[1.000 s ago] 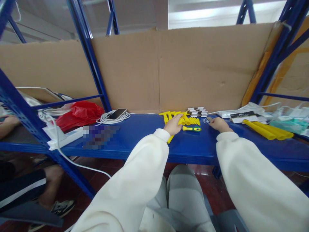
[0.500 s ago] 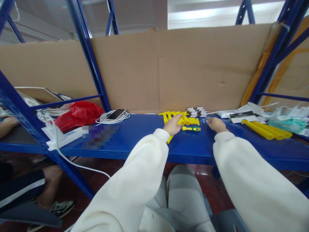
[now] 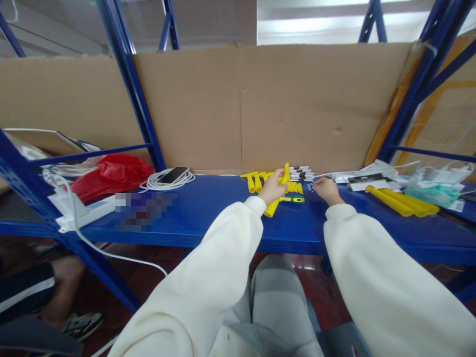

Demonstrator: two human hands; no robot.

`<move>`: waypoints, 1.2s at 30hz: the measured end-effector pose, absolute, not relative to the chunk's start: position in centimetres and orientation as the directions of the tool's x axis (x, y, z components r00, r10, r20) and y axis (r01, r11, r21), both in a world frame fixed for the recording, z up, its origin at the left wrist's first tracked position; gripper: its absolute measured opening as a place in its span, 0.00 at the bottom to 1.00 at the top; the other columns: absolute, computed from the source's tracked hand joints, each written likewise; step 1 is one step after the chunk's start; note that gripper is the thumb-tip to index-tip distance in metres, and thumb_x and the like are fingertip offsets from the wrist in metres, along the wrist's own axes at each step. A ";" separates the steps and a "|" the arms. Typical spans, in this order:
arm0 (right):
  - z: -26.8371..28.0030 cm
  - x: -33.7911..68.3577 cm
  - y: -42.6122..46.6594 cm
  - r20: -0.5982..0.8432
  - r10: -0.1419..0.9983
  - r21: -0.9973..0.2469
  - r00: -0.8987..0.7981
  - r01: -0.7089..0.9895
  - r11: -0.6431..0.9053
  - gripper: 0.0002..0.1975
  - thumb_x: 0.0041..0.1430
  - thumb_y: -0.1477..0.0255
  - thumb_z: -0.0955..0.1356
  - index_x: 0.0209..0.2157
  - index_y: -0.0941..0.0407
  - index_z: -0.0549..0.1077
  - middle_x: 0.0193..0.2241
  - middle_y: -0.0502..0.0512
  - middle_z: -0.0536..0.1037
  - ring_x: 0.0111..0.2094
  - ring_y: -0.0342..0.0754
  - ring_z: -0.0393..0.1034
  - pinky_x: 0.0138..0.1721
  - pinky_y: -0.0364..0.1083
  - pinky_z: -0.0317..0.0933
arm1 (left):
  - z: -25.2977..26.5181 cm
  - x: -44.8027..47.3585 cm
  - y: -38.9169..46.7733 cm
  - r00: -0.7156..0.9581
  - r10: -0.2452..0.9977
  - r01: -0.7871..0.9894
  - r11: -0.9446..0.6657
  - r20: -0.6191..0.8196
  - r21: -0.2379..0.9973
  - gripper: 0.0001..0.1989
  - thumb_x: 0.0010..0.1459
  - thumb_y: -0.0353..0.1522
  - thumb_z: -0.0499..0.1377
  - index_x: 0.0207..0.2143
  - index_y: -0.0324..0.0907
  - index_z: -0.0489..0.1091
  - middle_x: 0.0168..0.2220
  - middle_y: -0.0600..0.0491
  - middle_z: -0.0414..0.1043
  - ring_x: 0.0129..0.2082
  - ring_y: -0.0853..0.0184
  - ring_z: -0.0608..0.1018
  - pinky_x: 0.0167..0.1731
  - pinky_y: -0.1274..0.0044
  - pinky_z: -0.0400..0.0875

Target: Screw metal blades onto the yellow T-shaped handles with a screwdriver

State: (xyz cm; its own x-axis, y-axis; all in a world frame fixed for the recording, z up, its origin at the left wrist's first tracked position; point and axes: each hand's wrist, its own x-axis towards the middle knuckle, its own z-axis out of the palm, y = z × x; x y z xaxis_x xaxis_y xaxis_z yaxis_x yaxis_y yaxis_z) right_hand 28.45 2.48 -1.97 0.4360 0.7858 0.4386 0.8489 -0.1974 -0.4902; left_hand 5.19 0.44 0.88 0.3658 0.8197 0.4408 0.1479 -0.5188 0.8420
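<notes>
My left hand (image 3: 272, 187) is closed around a yellow T-shaped plastic piece (image 3: 272, 208), its tube end pointing toward me and its head standing up beyond my fingers. Behind and beside that hand lie several like yellow pieces (image 3: 251, 183) in a row on the blue shelf. A screwdriver (image 3: 293, 200) with a green and yellow handle rests just right of the held piece. My right hand (image 3: 327, 191) has its fingers curled together beside a scatter of tiny metal parts (image 3: 310, 187). Whatever its fingertips pinch is too small to make out.
White and dark packets (image 3: 302, 173) are stacked against the cardboard wall (image 3: 316, 109). Yellow tubes (image 3: 394, 201) lie to the right. Leftward are a phone (image 3: 175, 174) on a coiled white cable (image 3: 148, 184), and a red bag (image 3: 115, 173). A seated person's leg shows lower left.
My left hand has lifted and turned the yellow piece, so its head now stands higher. My right hand stays by the small parts. The whole view has shifted slightly.
</notes>
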 end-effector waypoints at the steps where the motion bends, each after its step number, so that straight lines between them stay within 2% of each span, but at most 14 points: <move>1: -2.0 28.5 2.4 0.454 0.775 -0.500 0.440 0.845 -0.187 0.09 0.54 0.76 0.67 0.35 0.57 0.80 0.34 0.63 0.83 0.43 0.57 0.78 0.45 0.48 0.68 | 1.1 6.2 0.2 0.372 0.833 0.088 -0.470 0.409 0.878 0.26 0.56 0.21 0.58 0.58 0.39 0.66 0.60 0.41 0.70 0.47 0.61 0.81 0.42 0.70 0.80; 4: -1.9 28.5 2.1 0.472 0.729 -0.543 0.495 0.815 -0.202 0.10 0.55 0.74 0.67 0.36 0.59 0.80 0.35 0.67 0.82 0.42 0.59 0.77 0.42 0.49 0.68 | 1.5 9.1 -0.5 0.374 0.874 -0.049 -0.315 0.310 0.948 0.24 0.55 0.21 0.59 0.55 0.40 0.67 0.56 0.43 0.73 0.33 0.69 0.81 0.31 0.77 0.78; 7: -1.7 28.4 1.8 0.459 0.674 -0.591 0.579 0.765 -0.254 0.12 0.55 0.75 0.66 0.37 0.59 0.81 0.38 0.69 0.82 0.43 0.61 0.77 0.42 0.50 0.68 | 1.6 11.4 -0.9 0.393 0.899 -0.135 -0.152 0.194 0.979 0.20 0.53 0.20 0.59 0.49 0.40 0.70 0.46 0.48 0.77 0.23 0.73 0.77 0.24 0.80 0.74; 11: -1.6 28.3 1.8 0.494 0.593 -0.660 0.636 0.718 -0.221 0.12 0.56 0.76 0.65 0.36 0.59 0.81 0.38 0.69 0.82 0.43 0.60 0.76 0.44 0.50 0.68 | 1.4 13.0 -0.8 0.408 0.913 -0.230 0.076 0.026 0.970 0.11 0.53 0.22 0.62 0.41 0.37 0.72 0.31 0.53 0.76 0.19 0.73 0.75 0.21 0.82 0.68; 17: -1.2 28.1 1.8 0.470 0.542 -0.743 0.696 0.644 -0.183 0.13 0.56 0.75 0.64 0.39 0.59 0.80 0.40 0.69 0.81 0.45 0.60 0.75 0.47 0.51 0.67 | 1.3 13.8 -0.6 0.419 0.896 -0.341 0.305 -0.146 0.889 0.10 0.57 0.21 0.57 0.42 0.33 0.72 0.27 0.52 0.75 0.20 0.72 0.75 0.22 0.81 0.68; 22: -0.5 27.5 1.2 0.430 0.520 -0.793 0.738 0.584 -0.174 0.15 0.60 0.76 0.62 0.44 0.62 0.78 0.44 0.71 0.81 0.48 0.59 0.75 0.50 0.50 0.65 | 1.6 13.2 -0.8 0.453 0.874 -0.356 0.359 -0.176 0.863 0.10 0.61 0.22 0.55 0.44 0.32 0.72 0.24 0.54 0.73 0.19 0.73 0.74 0.21 0.83 0.67; 28: -0.7 27.7 1.4 0.442 0.542 -0.754 0.715 0.623 -0.208 0.16 0.60 0.75 0.62 0.44 0.63 0.78 0.43 0.71 0.81 0.48 0.58 0.76 0.50 0.49 0.66 | 2.0 12.7 -0.7 0.445 0.874 -0.322 0.360 -0.196 0.876 0.10 0.62 0.22 0.54 0.44 0.32 0.73 0.24 0.53 0.73 0.21 0.73 0.75 0.22 0.84 0.68; 32: -1.1 28.0 1.9 0.413 0.675 -0.673 0.611 0.704 -0.227 0.12 0.54 0.74 0.66 0.37 0.59 0.80 0.37 0.67 0.82 0.44 0.58 0.77 0.45 0.49 0.68 | 2.2 11.9 -0.7 0.389 0.909 -0.319 0.288 -0.152 0.903 0.09 0.62 0.23 0.55 0.42 0.34 0.73 0.24 0.54 0.73 0.23 0.72 0.76 0.23 0.83 0.69; 36: -1.1 27.6 1.9 0.346 0.837 -0.593 0.424 0.790 -0.156 0.07 0.52 0.73 0.68 0.24 0.56 0.78 0.25 0.61 0.80 0.36 0.57 0.78 0.38 0.48 0.70 | 2.2 9.8 -0.3 0.287 0.958 -0.345 0.120 -0.017 0.931 0.09 0.59 0.22 0.56 0.41 0.37 0.72 0.31 0.53 0.77 0.26 0.71 0.80 0.25 0.83 0.70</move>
State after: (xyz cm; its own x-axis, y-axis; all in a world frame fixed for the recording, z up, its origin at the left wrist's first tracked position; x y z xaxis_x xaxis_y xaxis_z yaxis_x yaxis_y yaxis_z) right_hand 27.57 1.91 -1.10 0.4244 0.8368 0.3458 0.7903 -0.1560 -0.5925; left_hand 9.81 -0.32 2.24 0.2867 0.9579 -0.0169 -0.3450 0.1197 0.9309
